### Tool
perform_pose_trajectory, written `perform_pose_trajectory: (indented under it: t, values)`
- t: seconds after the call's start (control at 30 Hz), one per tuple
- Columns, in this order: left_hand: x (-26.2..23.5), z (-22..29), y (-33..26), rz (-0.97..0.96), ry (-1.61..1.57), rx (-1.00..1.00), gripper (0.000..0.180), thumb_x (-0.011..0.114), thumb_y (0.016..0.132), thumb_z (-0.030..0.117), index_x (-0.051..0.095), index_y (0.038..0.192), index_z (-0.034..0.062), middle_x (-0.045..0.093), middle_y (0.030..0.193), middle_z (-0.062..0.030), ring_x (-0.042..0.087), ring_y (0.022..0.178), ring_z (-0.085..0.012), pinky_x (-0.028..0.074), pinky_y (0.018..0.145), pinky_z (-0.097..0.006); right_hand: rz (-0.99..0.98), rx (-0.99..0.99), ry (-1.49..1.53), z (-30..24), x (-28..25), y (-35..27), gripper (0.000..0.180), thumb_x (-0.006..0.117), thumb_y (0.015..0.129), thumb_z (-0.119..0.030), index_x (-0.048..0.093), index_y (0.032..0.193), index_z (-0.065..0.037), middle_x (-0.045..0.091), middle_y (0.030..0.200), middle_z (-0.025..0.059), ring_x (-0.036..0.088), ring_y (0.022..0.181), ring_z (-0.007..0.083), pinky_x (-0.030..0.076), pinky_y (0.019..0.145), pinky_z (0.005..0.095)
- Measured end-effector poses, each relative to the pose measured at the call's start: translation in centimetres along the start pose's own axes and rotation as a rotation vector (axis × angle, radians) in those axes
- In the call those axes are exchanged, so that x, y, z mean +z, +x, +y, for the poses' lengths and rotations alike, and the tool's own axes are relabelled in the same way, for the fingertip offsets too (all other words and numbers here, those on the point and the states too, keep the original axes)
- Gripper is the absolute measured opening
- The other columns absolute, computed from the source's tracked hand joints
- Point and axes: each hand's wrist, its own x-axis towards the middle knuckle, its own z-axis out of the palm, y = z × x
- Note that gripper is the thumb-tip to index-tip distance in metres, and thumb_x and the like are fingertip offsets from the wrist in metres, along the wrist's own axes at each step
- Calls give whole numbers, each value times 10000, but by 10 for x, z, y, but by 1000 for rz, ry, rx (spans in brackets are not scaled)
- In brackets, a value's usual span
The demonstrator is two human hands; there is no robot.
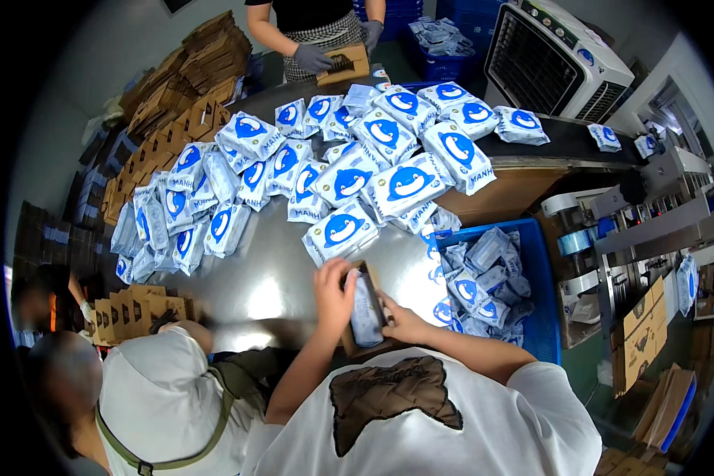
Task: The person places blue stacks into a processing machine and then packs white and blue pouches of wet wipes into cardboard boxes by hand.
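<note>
A small brown cardboard box (375, 279) stands open at the near edge of the metal table, in front of my chest. Inside it lies a white soft pack (366, 315), which looks like wet wipes. My left hand (335, 290) curls its fingers over the box's left side at the far end, close to the pack. Gripping the right wall is my right hand (403, 319), its thumb on the rim. Just beyond the box, a white pack with a blue whale (342, 231) lies at the front of a large heap of similar packs (408, 182).
A blue crate (541, 293) full of packs stands to the right. Beside me on the left sits a co-worker in white (163, 389); across the table a gloved person holds a box (345, 65). Stacked cartons (159, 135) line the left, and a conveyor (563, 149) runs right.
</note>
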Motion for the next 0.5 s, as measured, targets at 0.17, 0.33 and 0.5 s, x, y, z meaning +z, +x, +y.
perform_pose_trajectory:
  t: [0.17,0.33,0.5]
  values:
    - [-18,19,-37,-238,90,-114,636,614,767,115,326,1307,-60,285,1374,-268,320,1247,-427,301,1021,-448,-357,-135,496,0,26,43,774,676,756,-232,276,1391,-44,523,1207,201,541,1085,282,434,910,373]
    - [-45,-20,-48,-282,200,-207,758,508,695,-58,234,1397,22,217,1434,-244,268,1287,-430,271,1057,-441,426,-235,-113,26,-48,1,586,656,792,-285,455,1283,-37,421,1329,219,420,1221,363,346,1016,399]
    - [-49,-37,-42,-223,495,-151,785,670,717,80,267,1390,63,103,1466,-236,182,1307,-469,266,1039,-509,1566,249,-917,12,-182,-206,689,600,581,-31,502,1255,-135,360,1365,187,236,1320,402,200,1077,515]
